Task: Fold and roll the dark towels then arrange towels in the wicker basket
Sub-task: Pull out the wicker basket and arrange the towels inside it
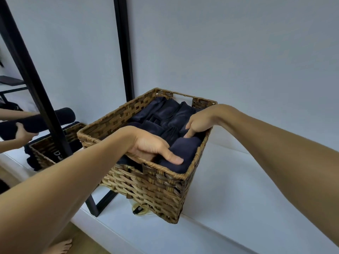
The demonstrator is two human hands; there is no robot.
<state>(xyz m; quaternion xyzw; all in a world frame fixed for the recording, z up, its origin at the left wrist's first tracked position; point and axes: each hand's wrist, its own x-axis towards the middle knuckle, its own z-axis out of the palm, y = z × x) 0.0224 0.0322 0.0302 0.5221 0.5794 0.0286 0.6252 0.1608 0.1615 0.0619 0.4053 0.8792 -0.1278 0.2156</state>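
Seating a rolled dark towel in the near right corner of the wicker basket. At far left stands a black-framed mirror (36,99), tilted against the wall. Its glass shows a hand about a dark roll above the basket's reflection. Next, the left hand (152,147) reaches over the basket's near rim and grasps the near end of the rolled towel (183,151). Its fingers are tucked down beside the roll and its thumb lies flat along the top, apparently to keep the roll from loosening as it goes down. Behind it, further dark towels (168,110) lie side by side in rows and fill the rest of the interior, so this corner looks like the last gap. To the right, the right hand (200,123) grasps nothing that can be seen. Its forefinger presses down on the far end of the roll and its other fingers are folded, probably to wedge that end below the rim. The wicker basket (150,187) rests on a white surface (238,180) and sits skewed, one corner towards the viewer. A small object under its near edge is too hidden to name. Judged from the full rows, the arranging is nearly complete.
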